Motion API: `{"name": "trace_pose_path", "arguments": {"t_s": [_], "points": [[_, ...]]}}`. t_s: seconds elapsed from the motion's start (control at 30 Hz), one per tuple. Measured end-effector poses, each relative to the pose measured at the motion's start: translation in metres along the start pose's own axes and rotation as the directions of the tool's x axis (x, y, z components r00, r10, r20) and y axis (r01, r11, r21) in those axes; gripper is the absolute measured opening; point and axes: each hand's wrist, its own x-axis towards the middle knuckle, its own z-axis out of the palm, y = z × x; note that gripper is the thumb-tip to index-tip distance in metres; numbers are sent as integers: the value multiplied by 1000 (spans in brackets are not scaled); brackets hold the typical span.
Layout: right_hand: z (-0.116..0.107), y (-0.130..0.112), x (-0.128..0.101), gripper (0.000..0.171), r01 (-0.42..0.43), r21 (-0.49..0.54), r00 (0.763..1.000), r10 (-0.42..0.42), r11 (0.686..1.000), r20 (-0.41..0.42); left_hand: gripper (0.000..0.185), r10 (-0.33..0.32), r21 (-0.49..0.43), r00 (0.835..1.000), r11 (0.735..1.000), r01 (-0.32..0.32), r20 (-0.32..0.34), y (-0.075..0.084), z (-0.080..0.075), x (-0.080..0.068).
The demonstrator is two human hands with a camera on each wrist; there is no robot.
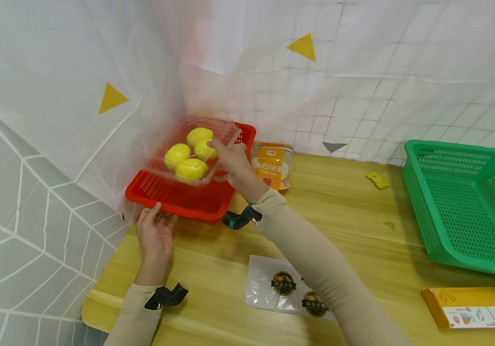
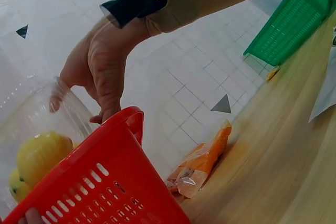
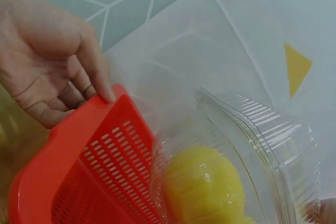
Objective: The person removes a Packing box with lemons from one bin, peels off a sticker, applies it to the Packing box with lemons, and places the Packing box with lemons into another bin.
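A clear plastic clamshell box (image 1: 161, 161) with several yellow lemons (image 1: 191, 169) inside is tilted over a red plastic basket (image 1: 195, 211). My right hand (image 1: 235, 163) grips the box by its right side. At the basket's near left rim is my left hand (image 1: 156, 235), its thumb over the edge and its fingers curled below. The right wrist view shows that left hand (image 3: 58, 61) pinching the red rim, close by the clear box (image 3: 252, 129). From the left wrist, the right hand (image 2: 102, 66) appears above the basket's far corner, with a lemon (image 2: 42, 156) behind the rim.
An orange food packet (image 1: 272, 166) stands against the wall beside the red basket. Farther right are a small yellow sachet (image 1: 377, 179), a green basket (image 1: 418, 211) and a yellow-and-white box (image 1: 481, 307). A clear bag with round labels (image 1: 265, 283) lies under my right forearm.
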Motion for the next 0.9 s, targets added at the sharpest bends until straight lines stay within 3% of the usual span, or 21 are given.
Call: {"name": "trace_pose_path", "arguments": {"t_s": [0.17,0.37,0.53,0.8,0.9], "points": [[-8,-8,-7,67,33,-16,999,-32,999,38,23,-5,-1,1000,1000,5,-6,0,0,0],[-19,-14,-11,52,62,-50,995,-58,997,81,20,-12,-2,1000,1000,12,9,0,0,0],[-30,-19,-16,48,79,-52,990,-72,995,121,19,-16,-3,1000,1000,16,12,-1,1,1],[-44,-27,-27,55,52,-37,987,-46,998,152,18,-15,-6,1000,1000,15,3,0,1,-1],[-49,-28,-31,48,61,-27,984,-56,998,168,20,-10,-6,1000,1000,10,-4,1,0,-2]]}}
